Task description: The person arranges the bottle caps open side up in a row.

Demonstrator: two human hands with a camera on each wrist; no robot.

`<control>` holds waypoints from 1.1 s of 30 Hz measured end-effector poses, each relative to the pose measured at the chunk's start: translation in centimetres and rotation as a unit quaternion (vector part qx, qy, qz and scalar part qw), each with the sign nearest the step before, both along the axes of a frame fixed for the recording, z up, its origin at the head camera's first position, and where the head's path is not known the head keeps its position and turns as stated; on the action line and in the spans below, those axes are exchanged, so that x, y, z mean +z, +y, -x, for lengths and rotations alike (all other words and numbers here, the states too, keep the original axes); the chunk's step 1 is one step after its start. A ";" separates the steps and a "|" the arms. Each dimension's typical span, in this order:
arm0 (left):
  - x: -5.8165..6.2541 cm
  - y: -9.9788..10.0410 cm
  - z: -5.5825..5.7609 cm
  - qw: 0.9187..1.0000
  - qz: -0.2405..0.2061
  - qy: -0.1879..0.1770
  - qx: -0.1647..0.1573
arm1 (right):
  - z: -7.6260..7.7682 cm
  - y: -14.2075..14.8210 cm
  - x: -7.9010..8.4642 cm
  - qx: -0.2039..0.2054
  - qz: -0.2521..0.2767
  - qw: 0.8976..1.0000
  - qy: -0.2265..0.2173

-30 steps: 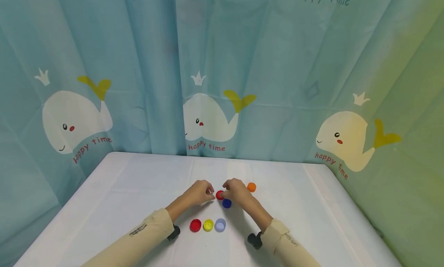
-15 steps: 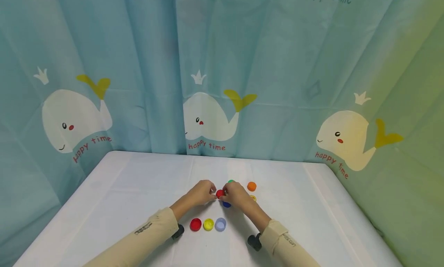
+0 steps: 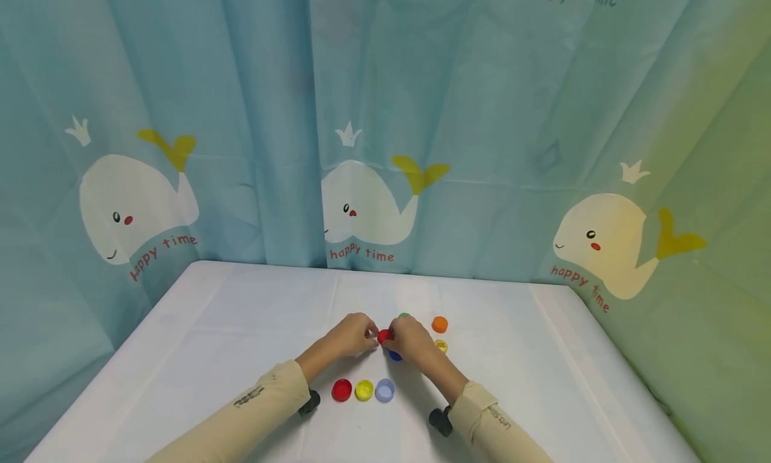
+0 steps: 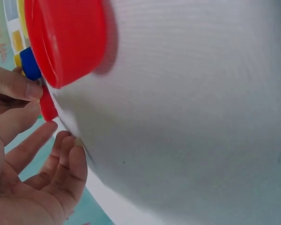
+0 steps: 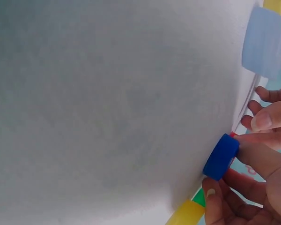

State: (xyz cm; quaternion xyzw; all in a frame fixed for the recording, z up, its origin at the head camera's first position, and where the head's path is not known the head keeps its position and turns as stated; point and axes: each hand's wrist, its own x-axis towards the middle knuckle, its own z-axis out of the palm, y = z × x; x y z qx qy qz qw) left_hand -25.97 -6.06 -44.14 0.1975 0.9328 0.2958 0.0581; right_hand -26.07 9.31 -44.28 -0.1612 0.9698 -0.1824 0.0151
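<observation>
In the head view a red bottle cap (image 3: 384,336) is between my two hands, low at the tabletop. My right hand (image 3: 411,337) pinches it from the right, its thumb across the near side. My left hand (image 3: 352,334) is at the cap's left edge, thumb and index finger apart and their tips right at the rim. In the left wrist view the red cap (image 4: 48,105) shows between the fingertips of both hands. Below the right hand lies a blue cap (image 5: 221,157), partly hidden in the head view.
Nearer me stand a red cup-like cap (image 3: 341,390), a yellow one (image 3: 364,390) and a pale blue one (image 3: 385,390), hollow sides up. An orange cap (image 3: 440,324), a yellow cap (image 3: 442,346) and a mostly hidden green cap (image 3: 404,314) lie around the right hand. A curtain (image 3: 253,182) hangs behind the table.
My left hand has come in to the right, up to the red cap's edge. The right hand has drawn back slightly with its fingers round the cap, so the green and yellow caps now show.
</observation>
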 end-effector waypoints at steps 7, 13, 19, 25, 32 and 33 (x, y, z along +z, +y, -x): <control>0.0 -0.1 0.0 1.000 -0.007 0.003 -0.004 | 0.1 0.1 -0.1 0.007 -0.011 1.000 0.011; 0.2 -0.4 0.1 1.000 -0.026 -0.013 0.005 | 0.4 0.2 -0.1 0.023 -0.003 1.000 0.010; 0.3 -0.8 0.4 0.999 -0.048 -0.007 0.005 | 0.3 0.4 0.1 0.034 -0.008 0.999 0.034; -0.1 -1.0 0.4 0.997 -0.077 -0.015 0.011 | 0.2 0.3 0.3 0.025 0.027 0.999 0.015; 0.2 -1.1 0.4 0.989 -0.130 -0.047 0.049 | -0.1 0.4 0.4 0.022 0.058 0.998 0.020; 0.2 -1.1 0.4 0.989 -0.133 -0.047 0.052 | -0.2 0.4 0.4 0.019 0.066 0.997 0.018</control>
